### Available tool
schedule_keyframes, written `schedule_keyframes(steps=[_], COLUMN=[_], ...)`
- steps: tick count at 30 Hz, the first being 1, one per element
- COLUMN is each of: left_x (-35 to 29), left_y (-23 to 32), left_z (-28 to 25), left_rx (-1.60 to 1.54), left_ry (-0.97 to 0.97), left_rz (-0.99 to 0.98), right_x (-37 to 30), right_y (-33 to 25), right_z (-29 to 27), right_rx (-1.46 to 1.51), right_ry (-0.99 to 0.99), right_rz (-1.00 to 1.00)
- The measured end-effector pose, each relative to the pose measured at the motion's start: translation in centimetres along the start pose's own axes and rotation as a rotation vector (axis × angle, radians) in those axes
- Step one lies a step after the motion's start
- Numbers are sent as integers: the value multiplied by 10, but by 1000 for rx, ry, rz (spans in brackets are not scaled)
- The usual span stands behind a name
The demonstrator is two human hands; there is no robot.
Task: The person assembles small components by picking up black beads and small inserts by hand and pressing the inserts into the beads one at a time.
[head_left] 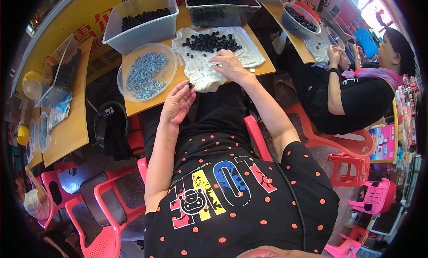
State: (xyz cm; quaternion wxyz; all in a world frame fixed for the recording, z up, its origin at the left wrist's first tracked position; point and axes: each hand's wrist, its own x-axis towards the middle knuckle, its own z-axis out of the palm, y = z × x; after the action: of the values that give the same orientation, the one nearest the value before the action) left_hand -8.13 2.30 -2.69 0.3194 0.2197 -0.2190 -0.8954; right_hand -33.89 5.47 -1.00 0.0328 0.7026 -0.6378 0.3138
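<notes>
My left hand is raised just off the near edge of the table, pinching a small round black bead between thumb and fingertips. Over a white cloth my right hand is bent, its fingers drawn together low above the fabric; whatever they hold, if anything, is too small to make out. A loose spread of black beads lies on the cloth just beyond the right hand. Left of the cloth, a round shallow tray holds many clear bluish beads.
Two plastic bins, one at left and one at right, stand at the table's back with black beads inside. A co-worker sits at another table on the right, beside a clear tub. Red chairs surround me.
</notes>
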Motion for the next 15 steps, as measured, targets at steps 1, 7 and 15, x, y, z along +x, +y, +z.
schedule_keyframes(steps=[1, 7, 15], left_x=[1, 0, -5], left_y=[0, 0, -4], left_z=[0, 8, 19], left_rx=[1, 15, 156], left_ry=[-24, -71, -9], left_rz=[-14, -28, 208], right_x=[2, 1, -15], right_y=[2, 7, -101], right_z=[2, 6, -45], right_rx=[-20, -4, 674], right_ry=[-46, -51, -91], right_rz=[-25, -90, 211])
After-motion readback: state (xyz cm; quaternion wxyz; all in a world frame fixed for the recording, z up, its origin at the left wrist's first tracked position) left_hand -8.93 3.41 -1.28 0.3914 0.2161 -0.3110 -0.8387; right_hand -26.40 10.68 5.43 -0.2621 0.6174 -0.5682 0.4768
